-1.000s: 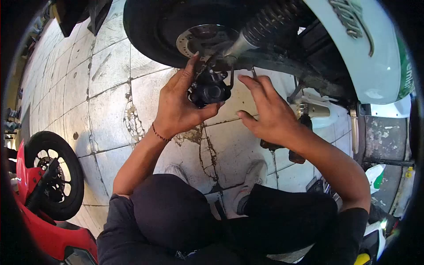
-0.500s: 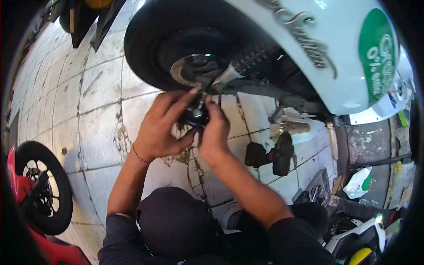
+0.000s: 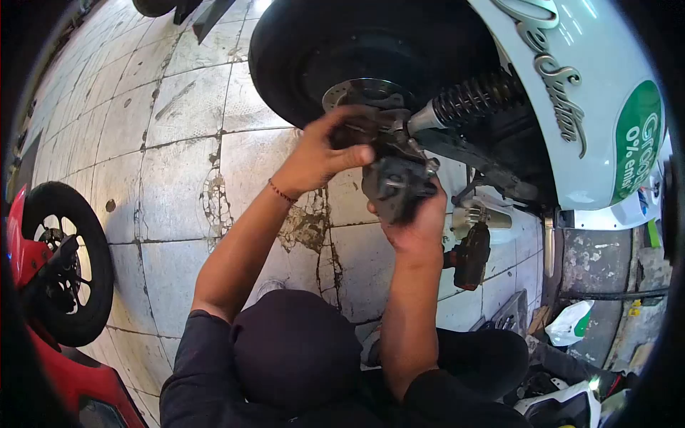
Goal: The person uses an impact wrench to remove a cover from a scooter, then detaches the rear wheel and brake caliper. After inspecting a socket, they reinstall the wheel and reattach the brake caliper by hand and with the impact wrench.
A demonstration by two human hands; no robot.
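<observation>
A dark, dirty brake caliper [image 3: 399,182] is held just below the scooter's wheel hub. My right hand [image 3: 421,225] cups it from below, with the fingers closed around its underside. My left hand [image 3: 317,157] grips its upper left side; the fingers curl over dark metal and the thumb lies along the front, with the fingertips partly hidden. Behind the hands are the brake disc [image 3: 364,89] and the black tyre [image 3: 285,71]. A shock absorber [image 3: 471,100] with a black spring slants down to a silver lower end beside the caliper.
A cordless power tool [image 3: 471,257] stands on the tiled floor [image 3: 178,171], right of my right arm. The scooter's white body panel [image 3: 564,93] hangs at upper right. A red motorcycle's wheel [image 3: 61,264] is at left. A grey tray [image 3: 510,314] lies at lower right.
My hands have moved right with the view and spread apart. The right hand has turned palm-up beneath the caliper, which now shows much more. The left thumb is straighter.
</observation>
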